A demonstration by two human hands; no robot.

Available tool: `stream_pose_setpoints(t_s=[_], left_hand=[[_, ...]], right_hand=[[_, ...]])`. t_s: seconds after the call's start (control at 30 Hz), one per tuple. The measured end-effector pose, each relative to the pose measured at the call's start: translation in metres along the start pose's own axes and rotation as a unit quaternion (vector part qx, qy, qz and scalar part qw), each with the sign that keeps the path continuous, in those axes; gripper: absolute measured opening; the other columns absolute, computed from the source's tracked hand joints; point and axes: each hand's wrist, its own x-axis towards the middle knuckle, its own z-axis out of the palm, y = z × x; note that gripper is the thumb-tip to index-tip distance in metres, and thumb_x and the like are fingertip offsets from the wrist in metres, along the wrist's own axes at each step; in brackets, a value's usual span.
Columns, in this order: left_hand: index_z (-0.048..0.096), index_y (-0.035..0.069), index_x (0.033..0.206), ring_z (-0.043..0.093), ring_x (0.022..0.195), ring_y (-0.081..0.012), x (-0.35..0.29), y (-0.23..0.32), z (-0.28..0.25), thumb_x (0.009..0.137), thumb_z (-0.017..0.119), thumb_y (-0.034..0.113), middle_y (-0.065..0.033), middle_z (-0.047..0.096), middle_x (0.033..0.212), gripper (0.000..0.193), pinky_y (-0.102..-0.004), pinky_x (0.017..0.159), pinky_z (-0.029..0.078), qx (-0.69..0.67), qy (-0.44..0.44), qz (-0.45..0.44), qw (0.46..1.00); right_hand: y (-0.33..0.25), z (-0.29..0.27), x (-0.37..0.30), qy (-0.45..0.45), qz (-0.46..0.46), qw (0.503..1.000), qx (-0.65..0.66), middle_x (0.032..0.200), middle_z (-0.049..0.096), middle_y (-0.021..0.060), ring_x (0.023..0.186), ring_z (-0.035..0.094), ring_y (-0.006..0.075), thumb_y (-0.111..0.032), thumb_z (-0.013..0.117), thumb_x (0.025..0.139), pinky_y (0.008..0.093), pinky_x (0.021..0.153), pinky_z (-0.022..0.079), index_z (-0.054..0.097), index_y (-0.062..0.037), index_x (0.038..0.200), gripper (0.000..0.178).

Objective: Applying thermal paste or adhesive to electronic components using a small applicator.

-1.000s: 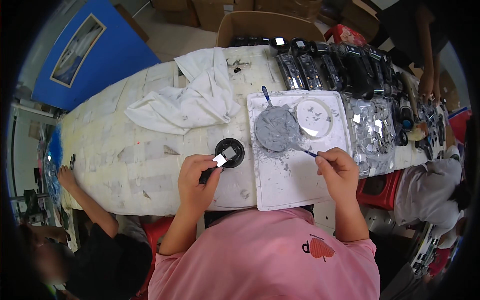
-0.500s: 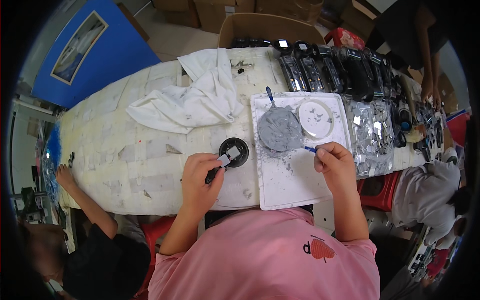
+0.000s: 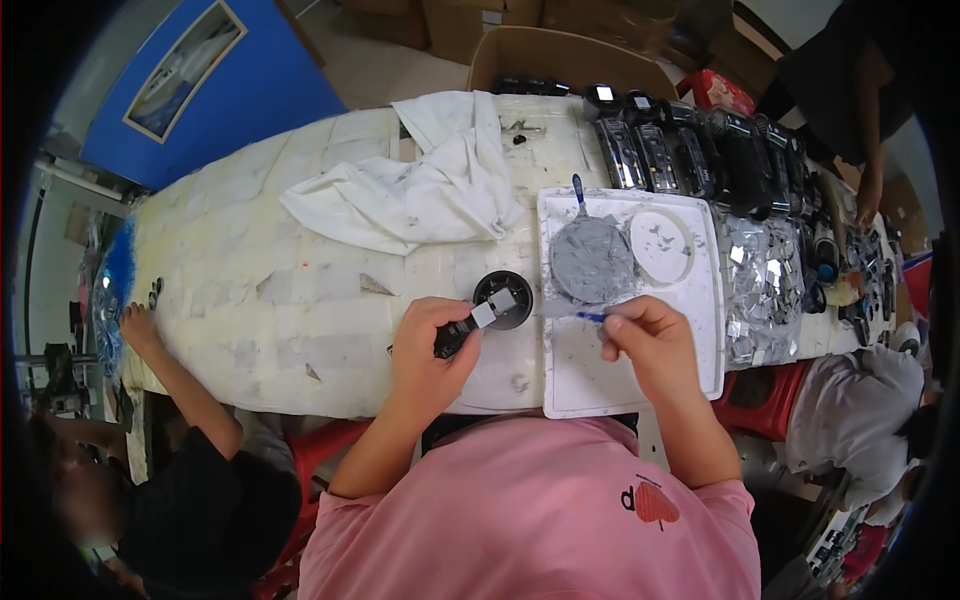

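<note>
Gripping a small black part with a pale face (image 3: pixel 470 327) beside the round black holder (image 3: pixel 503 299), the left hand (image 3: pixel 428 350) is steadying it while the right hand (image 3: pixel 650 345) is pinching a thin blue-handled tool (image 3: pixel 590 316) over the white tray (image 3: pixel 640 385) that is keeping grey paste (image 3: pixel 592 258) off the desk (image 3: pixel 260 320).

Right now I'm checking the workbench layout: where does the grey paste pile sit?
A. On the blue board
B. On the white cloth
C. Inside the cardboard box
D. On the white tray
D: the grey paste pile lies on the white tray, in front of the right hand.

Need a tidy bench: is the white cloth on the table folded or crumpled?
Crumpled: the white cloth lies bunched in loose, uneven folds on the pale table.
</note>
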Motion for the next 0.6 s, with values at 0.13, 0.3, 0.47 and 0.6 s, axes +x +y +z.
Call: stream_pose_setpoints(t_s=[0.13,0.3,0.47,0.6], left_hand=[[0.057,0.005,0.1,0.062,0.09,-0.0241,-0.002,-0.003,0.004,0.073,0.075,-0.004,-0.0123,0.064,0.099,0.033,-0.0323,0.079,0.05,-0.081,0.04,-0.047,0.995],[0.053,0.004,0.098,0.063,0.091,-0.0232,-0.004,-0.005,0.009,0.074,0.076,-0.004,-0.0129,0.064,0.098,0.034,-0.0321,0.08,0.05,-0.108,0.056,-0.05,0.991],[0.05,0.004,0.098,0.063,0.09,-0.0229,-0.004,-0.003,0.01,0.074,0.076,-0.004,-0.0137,0.064,0.097,0.037,-0.0319,0.081,0.05,-0.118,0.064,-0.065,0.989],[0.051,0.005,0.099,0.061,0.091,-0.0247,0.0,-0.002,0.011,0.072,0.076,-0.005,-0.0121,0.063,0.097,0.038,-0.0339,0.08,0.048,-0.094,0.067,-0.037,0.993]], right_hand=[[0.008,0.032,-0.002,-0.027,-0.048,0.996,-0.067,0.083,0.067,0.0093,0.071,0.065,0.0168,0.003,0.067,0.086,0.0293,0.065,0.053,0.064,0.0021,0.095,0.009],[0.017,0.043,0.002,-0.049,-0.33,0.877,-0.345,0.084,0.065,0.0122,0.075,0.065,0.0241,0.001,0.072,0.08,0.034,0.062,0.051,0.065,0.0004,0.099,0.02],[0.02,0.045,0.001,-0.124,-0.463,0.762,-0.436,0.084,0.064,0.0136,0.069,0.063,0.0296,0.004,0.071,0.075,0.0365,0.061,0.051,0.063,-0.0019,0.1,0.027],[0.005,0.036,-0.005,-0.029,-0.373,0.862,-0.343,0.082,0.065,0.0136,0.067,0.063,0.0272,0.004,0.068,0.078,0.0347,0.06,0.051,0.067,-0.0009,0.094,0.016]])
